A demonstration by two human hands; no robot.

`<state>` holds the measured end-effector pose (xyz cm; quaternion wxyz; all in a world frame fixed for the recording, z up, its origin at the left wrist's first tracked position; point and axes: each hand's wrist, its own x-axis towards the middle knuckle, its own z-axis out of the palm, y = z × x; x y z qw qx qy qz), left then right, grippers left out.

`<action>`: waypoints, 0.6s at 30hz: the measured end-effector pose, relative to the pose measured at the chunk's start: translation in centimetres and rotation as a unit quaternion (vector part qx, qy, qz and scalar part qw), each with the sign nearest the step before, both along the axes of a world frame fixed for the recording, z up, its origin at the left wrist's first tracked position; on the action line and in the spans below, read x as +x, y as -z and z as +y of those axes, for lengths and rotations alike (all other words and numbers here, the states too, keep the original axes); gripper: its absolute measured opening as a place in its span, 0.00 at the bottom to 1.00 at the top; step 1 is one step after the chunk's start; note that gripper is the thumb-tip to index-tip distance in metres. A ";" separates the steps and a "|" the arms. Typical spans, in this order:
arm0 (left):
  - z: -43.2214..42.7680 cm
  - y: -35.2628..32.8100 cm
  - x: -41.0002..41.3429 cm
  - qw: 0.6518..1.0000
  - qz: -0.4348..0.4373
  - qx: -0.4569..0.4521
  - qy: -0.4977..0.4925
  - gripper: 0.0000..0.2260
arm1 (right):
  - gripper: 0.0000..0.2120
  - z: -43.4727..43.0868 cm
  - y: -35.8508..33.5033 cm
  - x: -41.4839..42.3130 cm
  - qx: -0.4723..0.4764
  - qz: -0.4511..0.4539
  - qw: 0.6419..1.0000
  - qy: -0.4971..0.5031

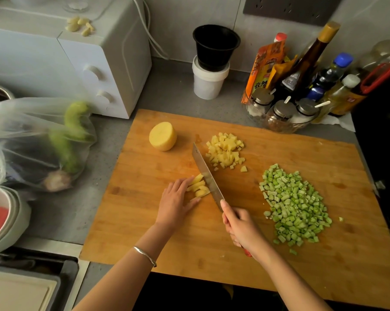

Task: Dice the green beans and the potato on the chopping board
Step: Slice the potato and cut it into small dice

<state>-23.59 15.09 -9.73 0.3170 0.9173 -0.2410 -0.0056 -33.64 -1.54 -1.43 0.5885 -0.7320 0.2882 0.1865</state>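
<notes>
On the wooden chopping board (158, 239) lie several potato strips (198, 186). My left hand (176, 200) presses on them with straight fingers. My right hand (239, 227) grips the red handle of a cleaver (206, 173), whose blade stands at the right ends of the strips. A pile of diced potato (226, 150) lies behind the blade. A peeled potato half (163, 136) sits at the board's far left. Diced green beans (294, 203) form a heap on the right.
A white microwave (104, 63) stands at the back left, a plastic bag of vegetables (45, 142) beside the board. Stacked black and white tubs (212, 63) and a cluster of sauce bottles and spice jars (301, 86) line the wall. A sink (27, 281) is front left.
</notes>
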 end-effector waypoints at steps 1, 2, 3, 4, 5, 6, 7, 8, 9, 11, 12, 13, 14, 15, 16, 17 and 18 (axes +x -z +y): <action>-0.1 -0.2 0.1 1.000 0.008 -0.012 0.005 0.26 | 0.24 0.0 0.0 0.1 -0.001 -0.006 1.000 0.000; -0.3 -0.4 0.2 1.000 0.016 -0.025 0.007 0.25 | 0.25 -0.2 -0.1 0.1 -0.004 -0.011 1.000 -0.001; -0.5 -0.5 0.3 0.999 0.025 -0.038 0.006 0.25 | 0.25 -0.3 -0.2 0.1 -0.006 -0.016 1.000 -0.001; -0.5 -0.7 0.3 0.998 0.031 -0.049 0.002 0.25 | 0.26 -0.4 -0.3 0.0 -0.007 -0.020 1.000 0.000; -0.5 -0.7 0.2 0.998 0.033 -0.059 -0.001 0.25 | 0.27 -0.5 -0.4 -0.1 -0.007 -0.024 1.000 0.002; -0.5 -0.7 0.0 0.997 0.031 -0.067 -0.004 0.25 | 0.27 -0.5 -0.4 -0.2 -0.004 -0.028 1.000 0.004; -0.4 -0.6 -0.2 0.997 0.025 -0.075 -0.006 0.24 | 0.27 -0.5 -0.5 -0.4 0.002 -0.030 1.000 0.005; -0.2 -0.4 -0.3 0.996 0.018 -0.083 -0.007 0.23 | 0.27 -0.4 -0.6 -0.4 0.009 -0.032 0.999 0.003; -0.1 -0.2 -0.5 0.996 0.013 -0.089 -0.010 0.21 | 0.26 -0.2 -0.7 -0.5 0.012 -0.033 0.999 -0.002; -0.1 0.1 -0.7 0.996 0.010 -0.091 -0.020 0.20 | 0.26 0.1 -0.8 -0.4 0.008 -0.037 0.999 -0.015; -0.2 0.1 -0.8 0.995 0.009 -0.092 -0.023 0.20 | 0.25 0.2 -0.8 -0.3 0.003 -0.038 0.999 -0.020; -0.2 0.2 -0.8 0.995 0.007 -0.093 -0.024 0.19 | 0.25 0.3 -0.7 -0.3 -0.003 -0.036 0.999 -0.024; -0.3 0.2 -0.7 0.995 0.005 -0.093 -0.023 0.19 | 0.25 0.3 -0.6 -0.3 -0.011 -0.032 0.999 -0.029; -0.3 0.2 -0.7 0.996 0.005 -0.091 -0.021 0.18 | 0.25 0.3 -0.4 -0.3 -0.020 -0.027 0.999 -0.033; -0.3 0.2 -0.6 0.996 0.007 -0.087 -0.018 0.18 | 0.25 0.4 -0.3 -0.3 -0.032 -0.023 0.998 -0.038; -0.3 0.3 -0.5 0.996 0.009 -0.083 -0.016 0.18 | 0.25 0.4 -0.1 -0.3 -0.044 -0.019 0.998 -0.043; -0.3 0.4 -0.4 0.997 0.009 -0.080 -0.015 0.17 | 0.25 0.4 0.1 -0.2 -0.054 -0.016 0.997 -0.046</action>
